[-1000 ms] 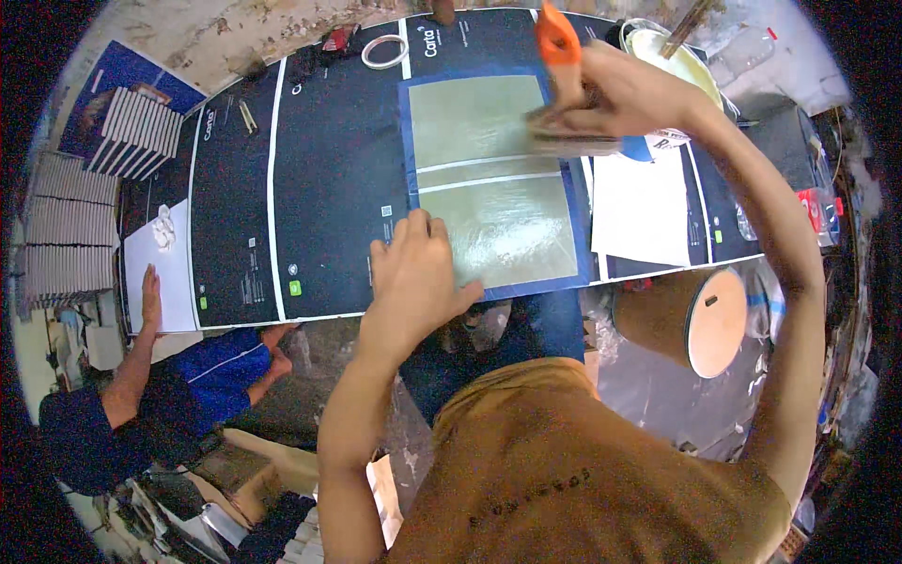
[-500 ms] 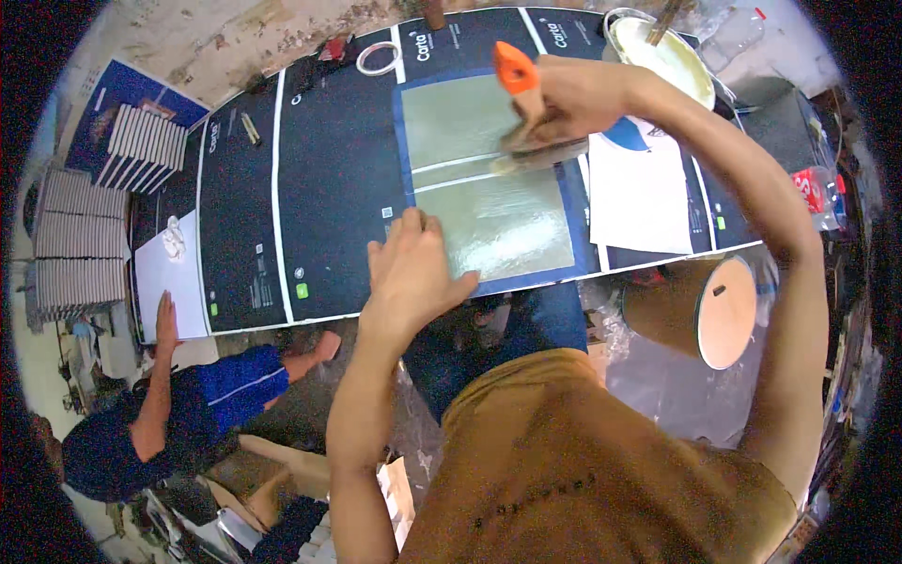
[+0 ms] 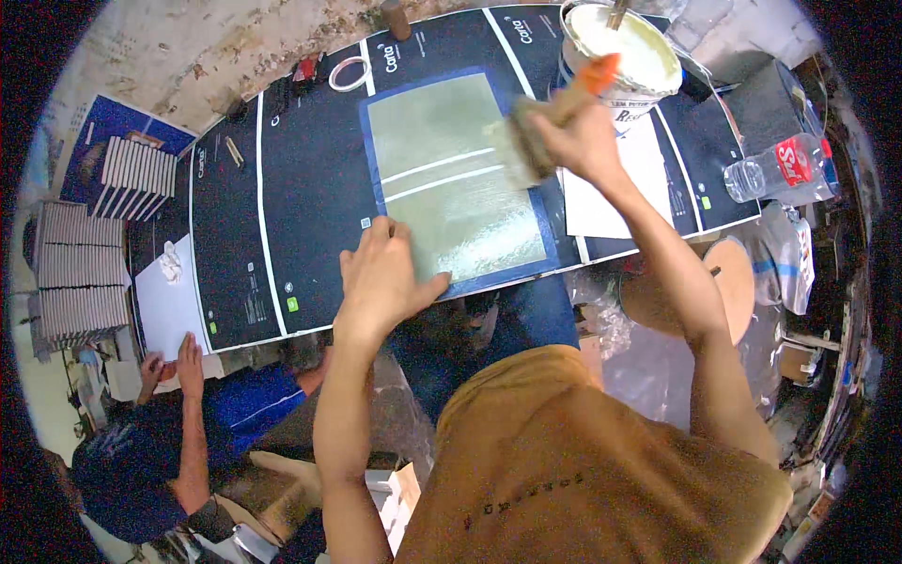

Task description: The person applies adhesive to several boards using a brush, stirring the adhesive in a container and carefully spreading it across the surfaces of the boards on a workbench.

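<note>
Lifted off the sheet (image 3: 451, 179), right hand (image 3: 583, 141) grips the brush (image 3: 550, 117); left hand (image 3: 385, 273) lies flat, fingers spread

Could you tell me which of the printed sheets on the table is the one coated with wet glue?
The blue-bordered sheet under the left hand and wide orange-handled brush: it alone is glossy, while the neighbouring dark sheets are dry.

Bucket (image 3: 622, 47) behind sheet (image 3: 451, 179)

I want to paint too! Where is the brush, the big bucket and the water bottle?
brush (image 3: 528, 141), head view, on its wide bristle end, held in the right hand.
bucket (image 3: 658, 80), head view, on its white rim.
water bottle (image 3: 763, 173), head view, on its clear middle.
</note>
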